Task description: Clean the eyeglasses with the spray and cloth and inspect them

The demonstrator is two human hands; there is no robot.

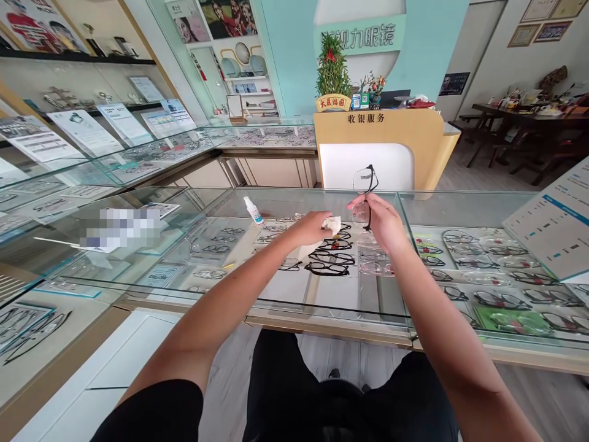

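My right hand (384,221) grips a pair of glasses (369,178) by the middle, held up on end above the glass counter. The upper lens has a thin rim with a dark part along one side. The lower lens shows below my fingers. To the left of it, my left hand (314,228) is closed around a crumpled white cloth or tissue (332,224). A small white spray bottle (253,211) with a blue label stands upright on the counter, beyond my left forearm. Dark-framed glasses (329,264) lie in rows beneath the hands, seen through the glass top.
The glass display counter (322,301) spans the front, with its edge close to my legs. At the right stands a tilted printed sign (556,221). Papers (124,228) lie on the left side. Beyond is a wooden cashier desk (380,129) with a plant (332,70).
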